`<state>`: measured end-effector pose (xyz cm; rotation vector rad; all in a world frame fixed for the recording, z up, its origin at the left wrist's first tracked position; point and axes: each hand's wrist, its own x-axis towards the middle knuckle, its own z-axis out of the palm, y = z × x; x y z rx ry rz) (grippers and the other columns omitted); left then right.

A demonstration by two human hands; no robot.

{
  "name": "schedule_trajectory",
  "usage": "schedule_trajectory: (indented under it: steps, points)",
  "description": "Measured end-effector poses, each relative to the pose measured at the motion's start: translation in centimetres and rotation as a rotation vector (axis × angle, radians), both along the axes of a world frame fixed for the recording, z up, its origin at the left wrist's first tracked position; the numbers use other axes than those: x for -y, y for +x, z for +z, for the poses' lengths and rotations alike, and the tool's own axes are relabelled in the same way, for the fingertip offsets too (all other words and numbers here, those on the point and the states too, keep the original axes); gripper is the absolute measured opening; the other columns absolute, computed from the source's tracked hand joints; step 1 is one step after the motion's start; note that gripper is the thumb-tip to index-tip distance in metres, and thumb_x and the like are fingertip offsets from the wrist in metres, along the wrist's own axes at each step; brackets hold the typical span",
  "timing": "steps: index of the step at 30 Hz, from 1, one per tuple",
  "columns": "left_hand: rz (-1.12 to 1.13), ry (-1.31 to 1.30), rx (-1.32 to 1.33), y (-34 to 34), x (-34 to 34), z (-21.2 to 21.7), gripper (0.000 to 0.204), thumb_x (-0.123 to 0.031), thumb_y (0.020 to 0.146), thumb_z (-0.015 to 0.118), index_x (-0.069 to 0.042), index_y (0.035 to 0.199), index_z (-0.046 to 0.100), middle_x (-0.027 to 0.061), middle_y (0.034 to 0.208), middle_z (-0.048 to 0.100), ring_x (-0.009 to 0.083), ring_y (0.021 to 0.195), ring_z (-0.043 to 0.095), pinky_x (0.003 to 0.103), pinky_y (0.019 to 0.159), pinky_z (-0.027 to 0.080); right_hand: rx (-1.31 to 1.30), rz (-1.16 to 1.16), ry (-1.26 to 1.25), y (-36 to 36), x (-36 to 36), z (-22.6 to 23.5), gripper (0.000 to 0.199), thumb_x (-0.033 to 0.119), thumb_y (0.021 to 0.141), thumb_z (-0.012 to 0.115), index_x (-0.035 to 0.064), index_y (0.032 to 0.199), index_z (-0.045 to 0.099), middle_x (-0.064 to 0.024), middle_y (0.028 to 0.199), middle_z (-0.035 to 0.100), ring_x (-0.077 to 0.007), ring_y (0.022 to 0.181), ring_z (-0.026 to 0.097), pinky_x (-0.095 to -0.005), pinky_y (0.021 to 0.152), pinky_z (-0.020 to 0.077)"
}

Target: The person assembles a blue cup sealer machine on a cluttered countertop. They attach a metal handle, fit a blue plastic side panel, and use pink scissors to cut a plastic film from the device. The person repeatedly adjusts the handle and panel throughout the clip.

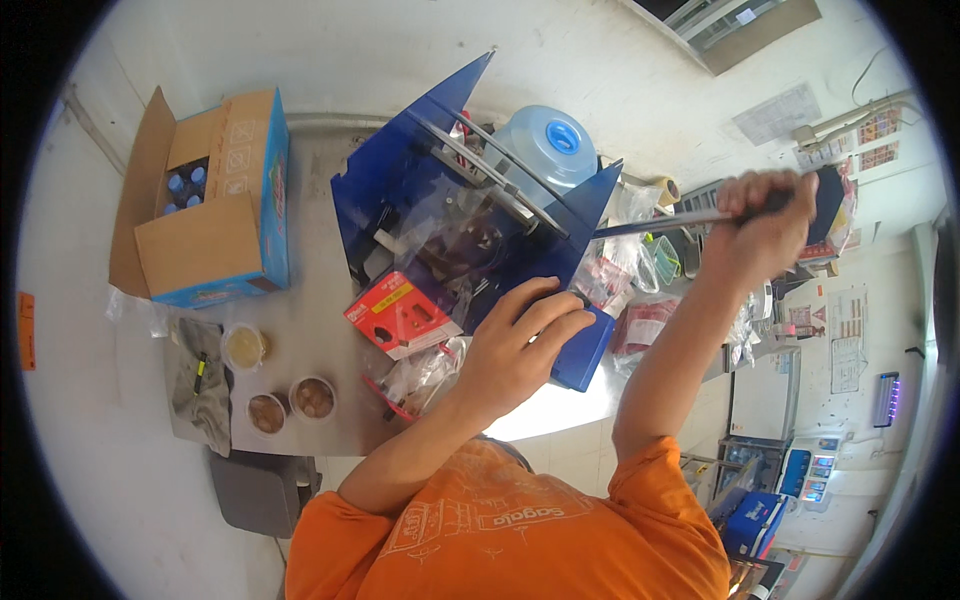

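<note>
- Evidently the right hand (765,220) has its fingers wrapped round the dark end of a metal bar (657,222), with no gap showing
- The left hand (510,350) lies over the near right corner of a blue machine (395,150), fingers bent and a little apart; whether they grip anything beneath, I cannot tell
- The machine stands on the table (308,240), with two metal rods (490,176) spanning it
- As to progress, the rods look seated and both hands placed, so the work is probably under way; what is left cannot be judged from this view
- The bar's long axis runs roughly left to right, rising slightly toward the held end, which points right; its other end reaches the machine's right side, where the joint is unclear
- The rods slant from far left to near right
- A red carton (385,322) sits tilted by the machine's near left side
- Behind the machine, toward the table's far edge, is a blue-capped water jug (525,150)
- Near the table's left edge are an open cardboard box (205,235) of bottles (185,187) and, toward the near left corner, three cups (312,398) and a grey cloth (190,395)
</note>
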<state>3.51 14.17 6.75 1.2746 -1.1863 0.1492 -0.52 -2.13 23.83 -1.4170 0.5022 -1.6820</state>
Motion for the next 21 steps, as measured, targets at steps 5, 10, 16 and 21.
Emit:
schedule_trajectory:
  steps: [5,10,16,21]
  points:
    - [0.013,-0.007,0.024,0.1,0.1,-0.5,0.036,0.01,0.065,0.063,-0.008,0.096,0.069,0.005,0.105,0.064,0.0299,0.106,0.059,0.037,0.086,0.052,-0.107,0.005,0.04,1.6,5.6,0.2,0.032,0.027,0.1,0.049,0.0044,0.077,0.049,-0.0069,0.059,0.047,-0.0169,0.044,0.044,-0.0295,0.041,0.0332]
    - [0.007,-0.032,0.068,0.0,0.6,-1.6,0.037,0.008,0.062,0.063,-0.008,0.094,0.069,0.0034,0.106,0.064,0.0311,0.108,0.057,0.037,0.088,0.05,-0.141,0.054,0.239,1.5,12.6,-0.8,0.031,0.026,0.1,0.049,0.0053,0.077,0.049,-0.0054,0.061,0.045,-0.0153,0.046,0.042,-0.029,0.042,0.0316]
    - [-0.002,-0.032,0.101,0.4,0.6,-2.1,0.032,0.002,0.067,0.067,-0.01,0.096,0.069,0.002,0.111,0.062,0.0292,0.109,0.056,0.037,0.092,0.052,-0.2,0.058,0.322,2.7,17.7,-3.5,0.028,0.027,0.1,0.049,0.007,0.08,0.047,-0.0036,0.063,0.044,-0.0131,0.047,0.039,-0.0278,0.042,0.0293]
    - [0.012,-0.068,0.112,0.3,1.0,-2.8,0.032,0.0,0.064,0.066,-0.011,0.094,0.069,0.0024,0.108,0.063,0.0318,0.108,0.057,0.037,0.088,0.048,-0.204,0.006,0.388,3.6,20.6,-5.9,0.027,0.025,0.099,0.051,0.0015,0.085,0.048,-0.0061,0.065,0.047,-0.0136,0.047,0.043,-0.0276,0.04,0.0324]
